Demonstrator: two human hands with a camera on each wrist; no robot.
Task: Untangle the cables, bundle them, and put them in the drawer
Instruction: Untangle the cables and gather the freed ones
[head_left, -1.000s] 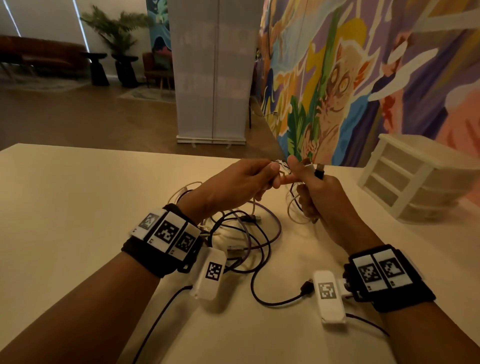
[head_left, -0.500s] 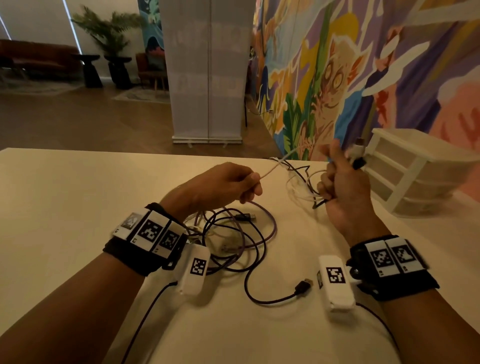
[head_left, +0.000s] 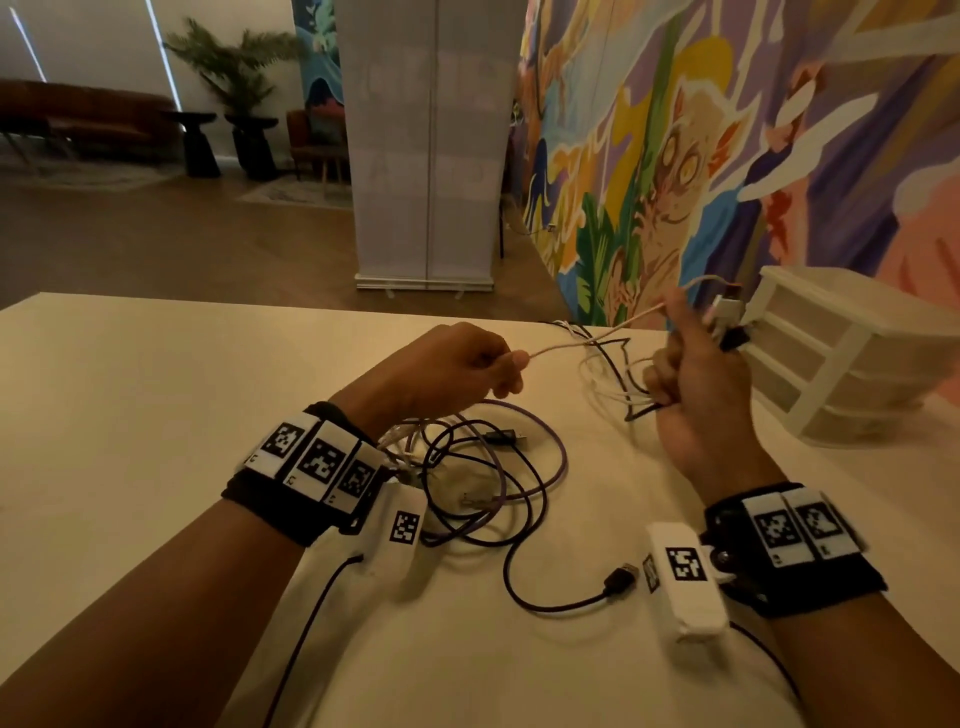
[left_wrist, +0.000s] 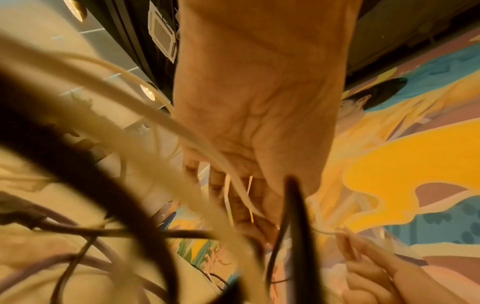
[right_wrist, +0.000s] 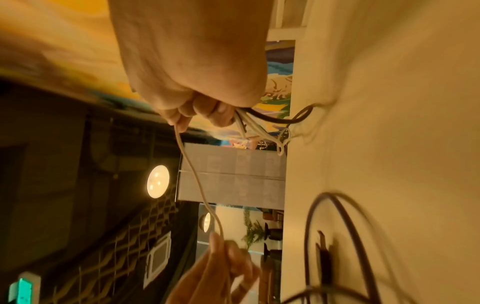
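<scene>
since a second ago the two hands have drawn apart: they were touching over the pile, and now a white cable (head_left: 597, 340) runs taut between them. left hand (head_left: 447, 371) pinches that cable between thumb and fingertips, low over the table (head_left: 156, 415); the left wrist view shows more pale strands passing under its palm, but blur hides whether the fingers hold them. right hand (head_left: 696, 384) is lifted toward the drawer unit (head_left: 852, 358), fist curled round a small bunch of white and black loops, with plug ends sticking up beside the thumb. by my reading the work is early: one cable is being pulled free, while the purple and black cables (head_left: 493, 483) lie looped over one another on the table between the wrists, one black plug (head_left: 621, 578) lying loose near the right wrist. nothing looks tied into a finished bundle, and the drawers appear closed with nothing put away, so most of the untangling, all the bundling and the stowing remain.
</scene>
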